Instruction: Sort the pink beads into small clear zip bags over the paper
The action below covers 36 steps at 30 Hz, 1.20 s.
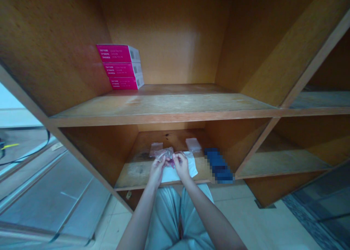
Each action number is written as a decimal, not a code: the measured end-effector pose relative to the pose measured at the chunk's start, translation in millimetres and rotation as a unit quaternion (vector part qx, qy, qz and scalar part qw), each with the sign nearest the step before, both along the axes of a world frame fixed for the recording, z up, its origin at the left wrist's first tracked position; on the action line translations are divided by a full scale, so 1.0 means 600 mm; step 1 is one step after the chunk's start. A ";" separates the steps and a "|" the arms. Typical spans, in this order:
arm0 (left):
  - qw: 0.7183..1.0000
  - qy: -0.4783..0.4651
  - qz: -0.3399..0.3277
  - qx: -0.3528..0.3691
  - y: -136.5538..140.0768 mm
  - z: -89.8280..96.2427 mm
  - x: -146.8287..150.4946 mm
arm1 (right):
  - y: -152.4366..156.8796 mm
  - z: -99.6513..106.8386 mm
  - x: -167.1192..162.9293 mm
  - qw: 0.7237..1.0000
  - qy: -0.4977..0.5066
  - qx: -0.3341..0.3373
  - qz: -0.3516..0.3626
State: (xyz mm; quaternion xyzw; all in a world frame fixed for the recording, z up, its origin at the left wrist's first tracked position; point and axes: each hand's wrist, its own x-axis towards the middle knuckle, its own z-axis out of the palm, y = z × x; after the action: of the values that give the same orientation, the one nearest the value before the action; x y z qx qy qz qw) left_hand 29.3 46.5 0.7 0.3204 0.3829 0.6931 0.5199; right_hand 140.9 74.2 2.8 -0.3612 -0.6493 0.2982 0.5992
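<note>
**Clear plastic bag point(167, 152) raised over a white sheet point(192, 165)**

Watching from my end through the head camera, I start at the far left, where metal-framed panels point(54, 195) stand well apart from the hands. Above and beyond the hands, toward the left, three pink boxes point(120, 69) are stacked on the upper wooden shelf point(175, 102). Just beyond the left fingertips, a flat transparent packet point(156, 148) lies on the lower shelf point(136, 170).

The left hand point(158, 170) is curled with its fingers closed on the bag. The relation I would steer by is here: the bag sits at the forward end of both hands, mostly over the left fingertips, so the left hand is the nearer one. Its long axis looks roughly crosswise to me, its right end reaching toward the other hand, though the crumpling makes that hard to judge.

Small dark-pink pieces point(172, 164) show between the hands; I can't make out whether they are inside the bag. The right hand point(181, 165) has its fingertips drawn together right beside that end, but I cannot tell whether it grips anything.

The sheet spreads under both hands. Beyond the right hand lies a pile of translucent bags point(193, 144); farther right, a pixelated dark-blue object point(218, 166).
</note>
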 end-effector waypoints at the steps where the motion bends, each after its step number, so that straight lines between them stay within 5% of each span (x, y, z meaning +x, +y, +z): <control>1: 1.000 -0.001 -0.006 0.000 0.000 0.001 0.001 | 0.001 0.000 -0.001 1.000 -0.001 0.000 0.005; 12: 0.997 -0.033 -0.041 0.055 -0.008 -0.006 -0.006 | 0.009 -0.019 -0.010 0.995 0.060 -0.078 -0.017; 19: 1.000 0.000 0.026 0.013 0.002 -0.015 -0.007 | 0.006 -0.014 -0.006 0.992 0.085 -0.087 -0.015; 36: 0.999 -0.012 0.030 -0.010 -0.008 -0.005 -0.004 | 0.006 -0.017 0.000 0.985 0.124 -0.097 -0.069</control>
State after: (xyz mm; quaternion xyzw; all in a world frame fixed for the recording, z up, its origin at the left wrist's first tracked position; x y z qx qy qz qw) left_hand 26.9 41.7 -2.3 0.2954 0.3926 0.7083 0.5069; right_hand 140.7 77.8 -7.2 -0.4220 -0.5117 0.3595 0.6564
